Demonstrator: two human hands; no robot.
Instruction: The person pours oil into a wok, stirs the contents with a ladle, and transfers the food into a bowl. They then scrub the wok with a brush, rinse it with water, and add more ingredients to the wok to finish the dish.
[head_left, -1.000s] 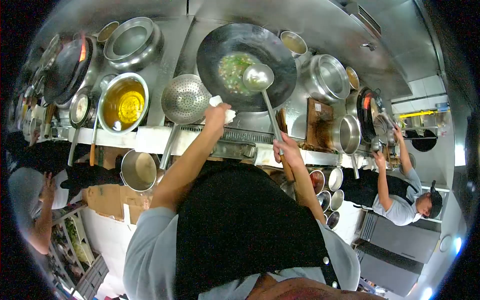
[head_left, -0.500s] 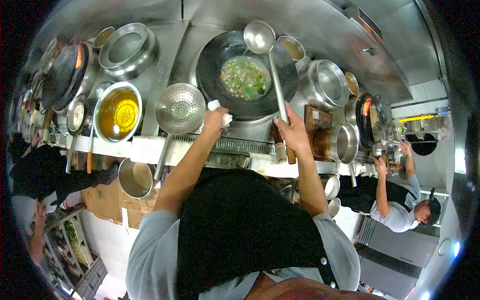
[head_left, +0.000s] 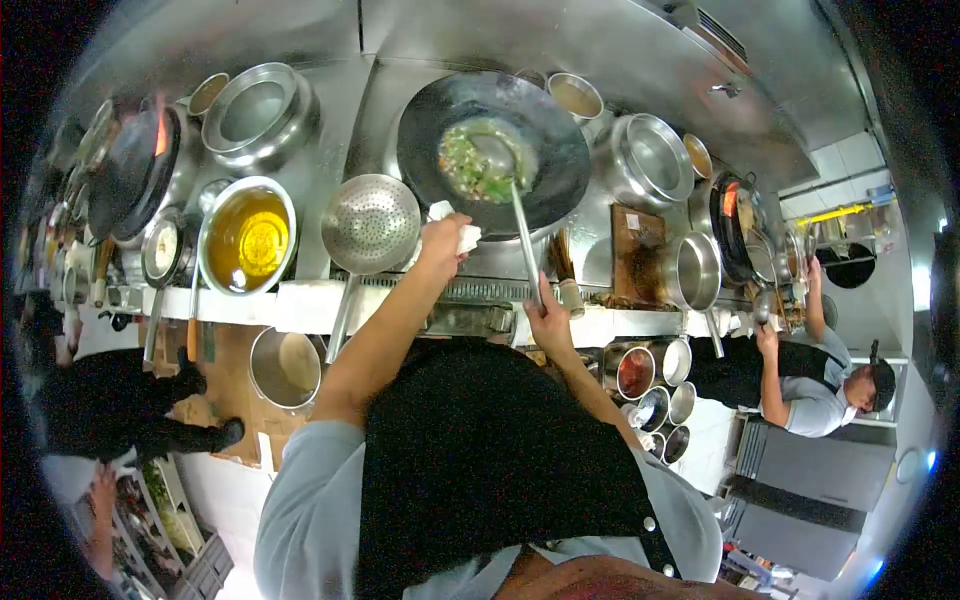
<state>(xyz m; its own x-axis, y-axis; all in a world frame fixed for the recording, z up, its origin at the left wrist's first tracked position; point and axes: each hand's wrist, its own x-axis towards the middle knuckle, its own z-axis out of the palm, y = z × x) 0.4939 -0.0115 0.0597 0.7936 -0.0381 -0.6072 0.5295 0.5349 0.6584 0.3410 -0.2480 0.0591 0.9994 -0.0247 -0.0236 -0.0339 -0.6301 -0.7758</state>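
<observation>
A dark wok (head_left: 560,150) holds soup (head_left: 462,168) with green and pale bits in it. My left hand (head_left: 441,246) is closed on a folded white cloth (head_left: 468,238) at the wok's near left edge. In my right hand (head_left: 549,324) is the handle of a long metal ladle (head_left: 524,232), its bowl dipped in the soup. Just left of my left hand lies a round perforated strainer (head_left: 371,225), its handle pointing toward me. Past the strainer stands a bowl of yellow oil (head_left: 232,240).
Metal pots (head_left: 650,165) and a wooden block (head_left: 637,255) stand right of the wok, beside a saucepan (head_left: 697,270). A stockpot (head_left: 285,368) and several small containers (head_left: 634,372) sit below the counter edge. One co-worker (head_left: 800,390) works at right, another person (head_left: 130,410) stands at left.
The ladle has come down from above the wok into the soup. My right hand has moved left and toward me with it. My left hand stays on the cloth; the wok looks tilted slightly.
</observation>
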